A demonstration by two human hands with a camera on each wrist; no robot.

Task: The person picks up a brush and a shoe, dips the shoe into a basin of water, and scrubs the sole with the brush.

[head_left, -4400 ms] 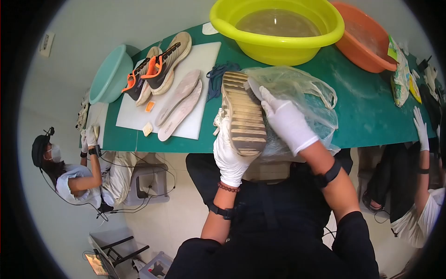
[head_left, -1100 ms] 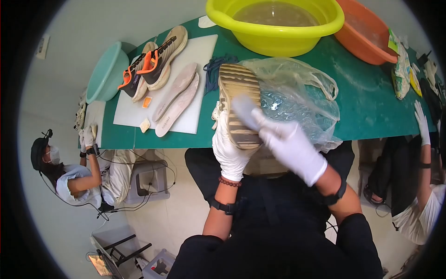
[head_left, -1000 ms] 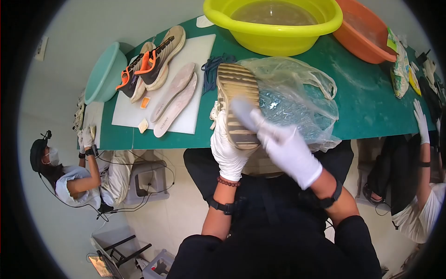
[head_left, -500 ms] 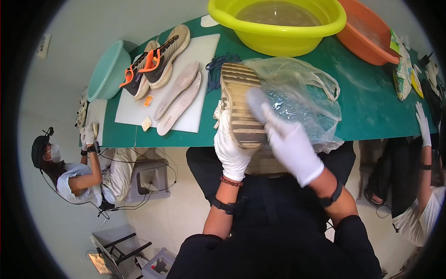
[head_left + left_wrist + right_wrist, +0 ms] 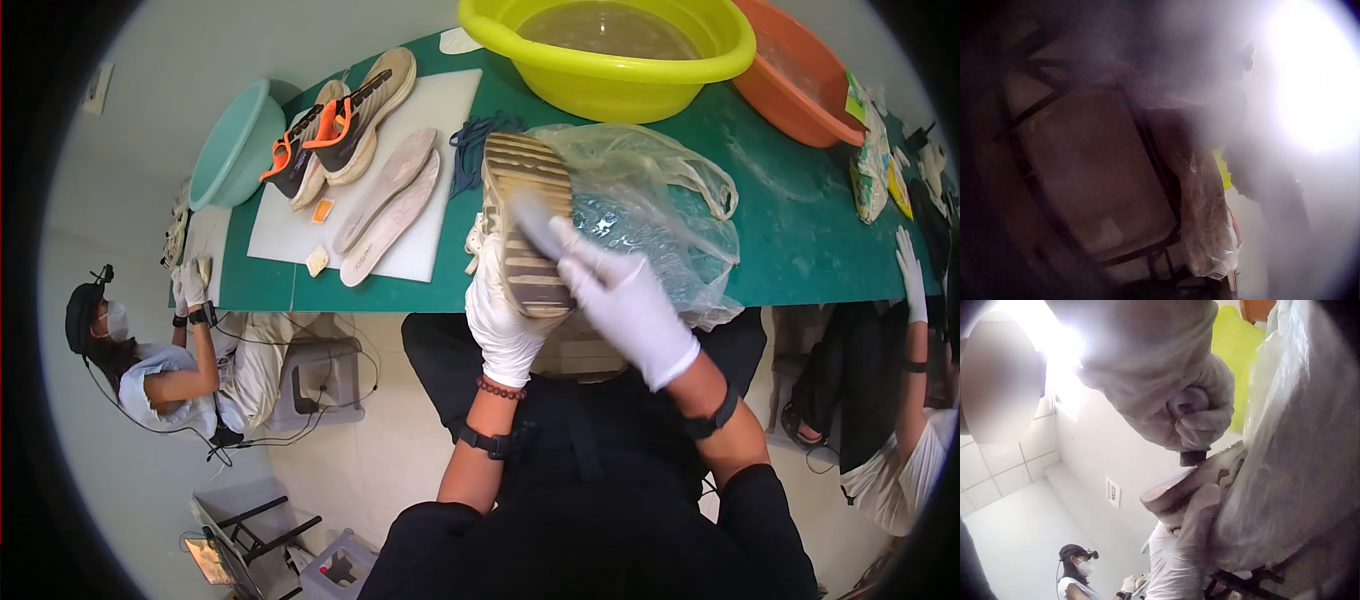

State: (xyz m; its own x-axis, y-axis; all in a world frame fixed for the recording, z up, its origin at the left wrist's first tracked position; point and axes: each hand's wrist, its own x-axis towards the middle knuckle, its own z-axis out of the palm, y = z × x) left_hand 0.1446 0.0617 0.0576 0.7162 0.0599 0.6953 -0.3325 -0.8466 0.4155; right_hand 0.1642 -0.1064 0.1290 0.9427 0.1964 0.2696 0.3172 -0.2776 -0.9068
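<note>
Head view puts me nearest the left hand, its fingers grasping the near end of the shoe, apparently bracing it with the sole facing up at me. The right hand's fingers are clenched round a grey brush, blurred over the tread; I can't tell whether it touches. The shoe is above the near edge of the table, beside a clear plastic bag, perhaps spread there against drips. Farther left, loose insoles and paired sneakers share a white board, seemingly grouped out of the way. Farthest off, a yellow basin of cloudy liquid stands beside an orange basin, probably kept within reach.
</note>
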